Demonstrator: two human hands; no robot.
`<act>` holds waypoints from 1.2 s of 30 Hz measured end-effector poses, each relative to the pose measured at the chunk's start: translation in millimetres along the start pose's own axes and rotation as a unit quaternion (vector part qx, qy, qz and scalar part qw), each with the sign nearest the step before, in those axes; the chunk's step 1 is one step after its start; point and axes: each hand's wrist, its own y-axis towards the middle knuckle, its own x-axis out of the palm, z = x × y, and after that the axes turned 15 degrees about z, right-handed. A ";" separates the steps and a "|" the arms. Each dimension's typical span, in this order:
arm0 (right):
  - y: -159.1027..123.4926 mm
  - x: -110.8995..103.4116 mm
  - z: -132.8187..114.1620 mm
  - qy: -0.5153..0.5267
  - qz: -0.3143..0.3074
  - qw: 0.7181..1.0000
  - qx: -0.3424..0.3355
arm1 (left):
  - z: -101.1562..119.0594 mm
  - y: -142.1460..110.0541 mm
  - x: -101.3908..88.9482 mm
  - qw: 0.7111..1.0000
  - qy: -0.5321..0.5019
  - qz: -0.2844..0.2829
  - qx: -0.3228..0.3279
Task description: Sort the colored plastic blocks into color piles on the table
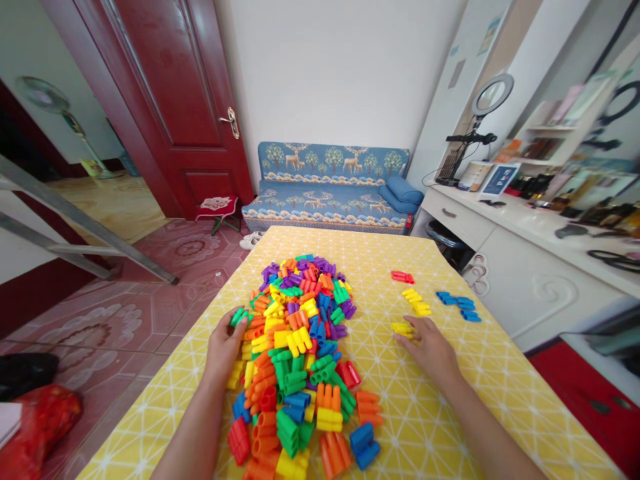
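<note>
A large heap of colourful plastic bullet-shaped building blocks (300,340) covers the left middle of the table. At the heap's left edge, my left hand (227,337) has its fingers closed around a green block (241,317). On the right, my right hand (425,340) pinches a yellow block (401,329) just above or on the cloth; I cannot tell which. Just beyond it lie yellow blocks (416,301) in a slanting row. Farther right are several blue blocks (459,305), and a red block (403,277) lies behind the yellow ones.
A yellow patterned cloth (370,267) covers the table. Behind it stands a blue sofa (330,190), with a small red stool (217,208) to its left. A white dresser (505,250) with a ring light (493,95) is on the right. A metal ladder (85,233) stands left.
</note>
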 end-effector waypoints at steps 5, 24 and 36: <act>6.2 11.5 -11.3 -0.021 -0.022 0.998 -0.057 | 3.0 -1.7 0.6 1.000 -0.011 -0.001 -0.011; 60.3 27.6 8.1 -0.093 0.100 0.984 -0.117 | -5.9 2.1 0.5 1.000 -0.018 -0.004 0.001; -3.6 21.0 -161.6 0.298 -0.123 0.943 -0.083 | -0.6 0.7 0.4 1.000 0.007 -0.002 0.006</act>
